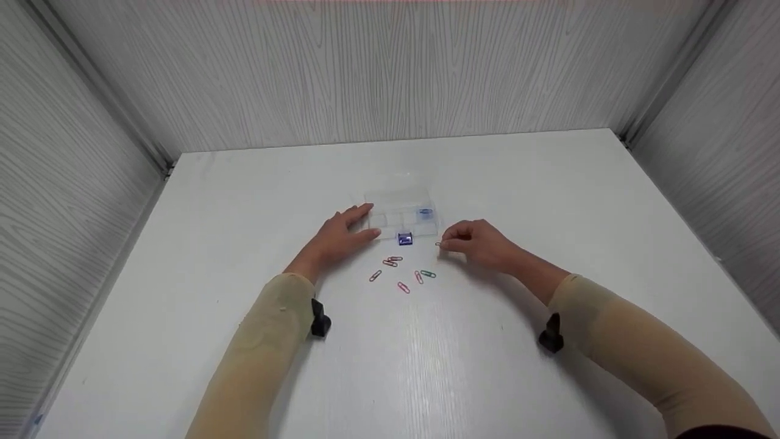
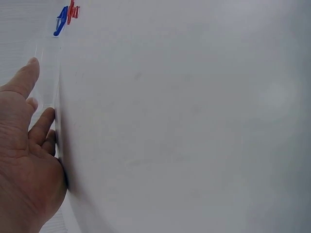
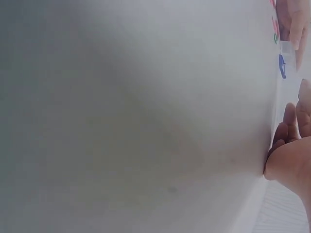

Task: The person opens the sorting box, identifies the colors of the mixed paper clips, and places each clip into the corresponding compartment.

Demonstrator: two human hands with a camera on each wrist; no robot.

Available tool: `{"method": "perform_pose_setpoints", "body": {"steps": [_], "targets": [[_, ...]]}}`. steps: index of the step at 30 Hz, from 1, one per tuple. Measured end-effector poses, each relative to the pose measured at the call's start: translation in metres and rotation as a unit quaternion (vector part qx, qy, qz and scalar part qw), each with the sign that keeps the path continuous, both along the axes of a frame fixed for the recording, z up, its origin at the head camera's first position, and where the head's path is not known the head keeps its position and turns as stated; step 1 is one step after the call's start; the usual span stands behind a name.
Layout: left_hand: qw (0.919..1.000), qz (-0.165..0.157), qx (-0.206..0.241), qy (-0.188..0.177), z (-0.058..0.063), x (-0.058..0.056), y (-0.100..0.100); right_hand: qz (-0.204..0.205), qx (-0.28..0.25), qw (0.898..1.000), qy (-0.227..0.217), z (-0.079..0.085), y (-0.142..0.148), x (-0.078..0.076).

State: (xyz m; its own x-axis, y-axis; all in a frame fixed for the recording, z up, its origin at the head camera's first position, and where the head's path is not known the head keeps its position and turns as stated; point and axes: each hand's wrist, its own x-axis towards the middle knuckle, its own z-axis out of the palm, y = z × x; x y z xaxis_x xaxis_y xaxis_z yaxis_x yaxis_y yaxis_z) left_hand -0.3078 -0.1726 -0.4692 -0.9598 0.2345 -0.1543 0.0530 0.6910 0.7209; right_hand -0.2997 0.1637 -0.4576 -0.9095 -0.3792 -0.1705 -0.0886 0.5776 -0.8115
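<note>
In the head view, the left hand lies with fingers spread and extended at the left end of a clear plastic compartment box, its thumb by the front edge and its forefinger by the back corner; to steady so light a box, gentle inward pressure would likely do better than a hard squeeze. The box's transparent lid lies back, and blue metal paper clips appear to sit in the back right compartment. Just beside the front right corner, the right hand pinches a small wire paper clip between thumb and forefinger, its colour too faint to tell; pinching one end should leave the other free for clean placing. In front lie loose red and pink clips and a green paper clip, best left clear of the sleeves. The left wrist view shows the thumb or forefinger stretched along the clear wall, near a blue latch-like piece; contact there should stay off that piece. The right wrist view shows the right fingers bunched low by the tabletop, the pinched clip hidden; a low approach probably limits drops.
</note>
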Motion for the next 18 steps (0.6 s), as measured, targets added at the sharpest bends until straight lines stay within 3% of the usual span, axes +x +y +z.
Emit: {"method": "perform_pose_setpoints", "body": {"steps": [12,18], "targets": [[0.9998,-0.011,0.008,0.014,-0.002,0.0,-0.001,-0.041,-0.011,0.999,0.022,0.017,-0.014,-0.016],[0.9999,-0.004,0.003,0.016,-0.002,0.0,0.0,-0.042,-0.017,0.997,0.056,0.022,-0.028,-0.029]]}}
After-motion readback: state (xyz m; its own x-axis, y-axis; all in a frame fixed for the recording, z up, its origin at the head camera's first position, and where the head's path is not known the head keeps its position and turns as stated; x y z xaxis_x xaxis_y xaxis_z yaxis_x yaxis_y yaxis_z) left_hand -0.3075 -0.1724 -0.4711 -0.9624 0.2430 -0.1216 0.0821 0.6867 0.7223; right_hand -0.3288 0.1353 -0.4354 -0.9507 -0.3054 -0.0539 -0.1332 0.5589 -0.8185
